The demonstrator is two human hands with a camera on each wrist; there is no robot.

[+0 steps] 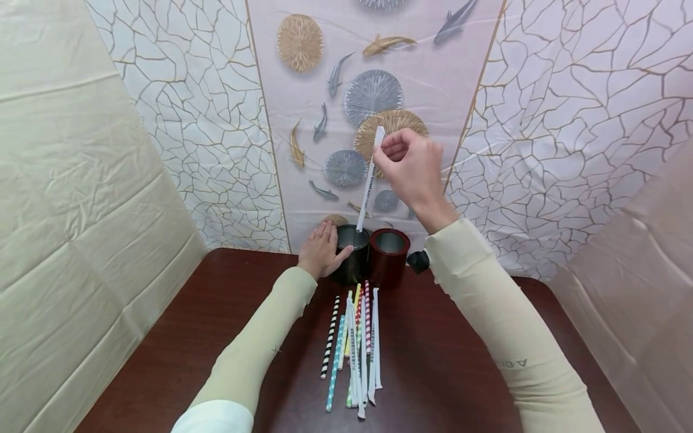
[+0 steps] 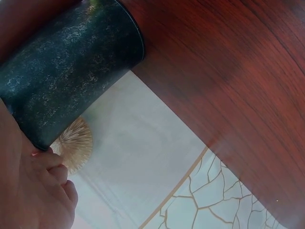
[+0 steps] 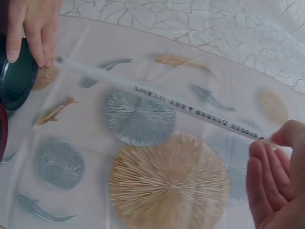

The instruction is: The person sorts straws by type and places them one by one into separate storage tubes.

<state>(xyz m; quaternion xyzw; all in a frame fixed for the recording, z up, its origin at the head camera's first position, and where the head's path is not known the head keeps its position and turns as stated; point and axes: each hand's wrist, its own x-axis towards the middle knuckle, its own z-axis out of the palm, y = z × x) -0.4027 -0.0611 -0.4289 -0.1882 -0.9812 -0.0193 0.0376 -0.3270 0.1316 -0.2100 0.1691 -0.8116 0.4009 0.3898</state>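
Between thumb and fingertips, my right hand (image 1: 414,165) pinches a straw in a printed white paper wrapper (image 1: 367,192) near its top. The straw slants down, its lower end over the mouth of a dark green cup (image 1: 352,264). My left hand (image 1: 320,249) holds that cup from the left, thumb across the front and fingers at the far side; in the left wrist view the fingers (image 2: 59,176) show at its rim. A dark red cup (image 1: 388,255) stands right beside it. In front lie several wrapped straws (image 1: 364,355), among them a black-and-white striped straw (image 1: 329,337).
The brown wooden table (image 1: 444,361) ends at a fabric backdrop (image 1: 303,198) printed with fish and round shapes, just behind the cups. Beige cloth panels (image 1: 70,210) flank both sides. A small black object (image 1: 418,261) shows beside the right sleeve.
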